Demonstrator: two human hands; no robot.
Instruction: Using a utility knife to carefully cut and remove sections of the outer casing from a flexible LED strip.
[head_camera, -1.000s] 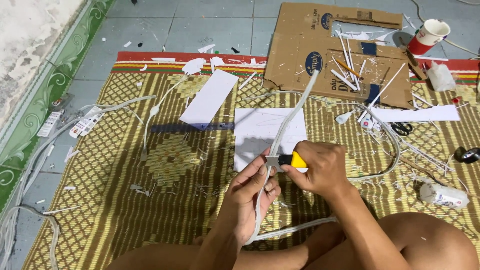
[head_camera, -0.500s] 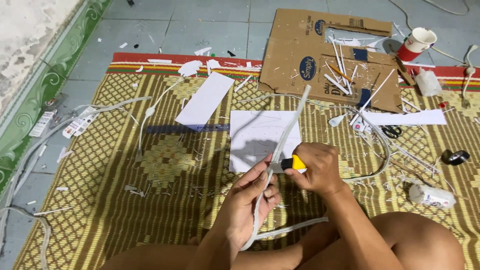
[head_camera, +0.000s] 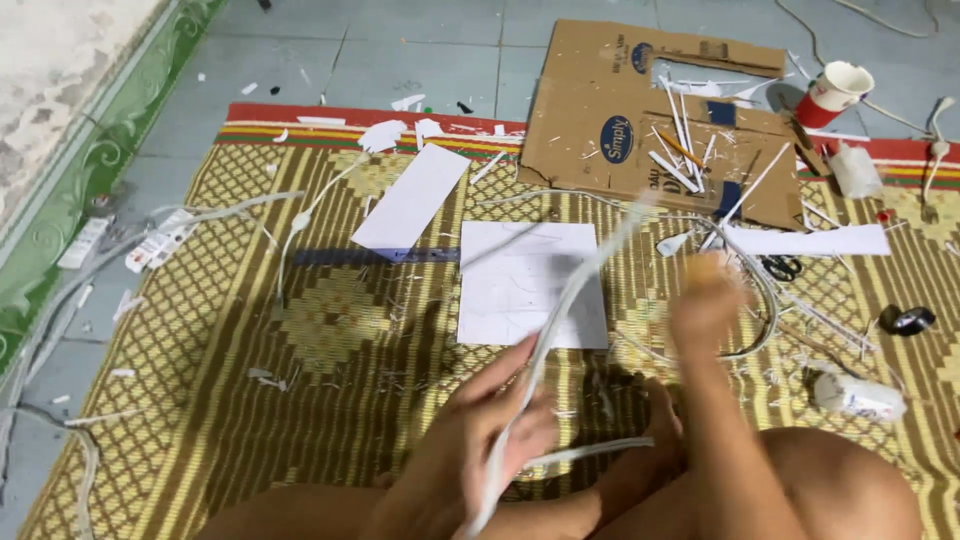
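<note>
**Head view: a long white strip that bends**

Left hand fingers close around the white strip near the mat's front edge. It looks light and bendy; hold it low. Right hand is blurred, fingers unclear.
</note>
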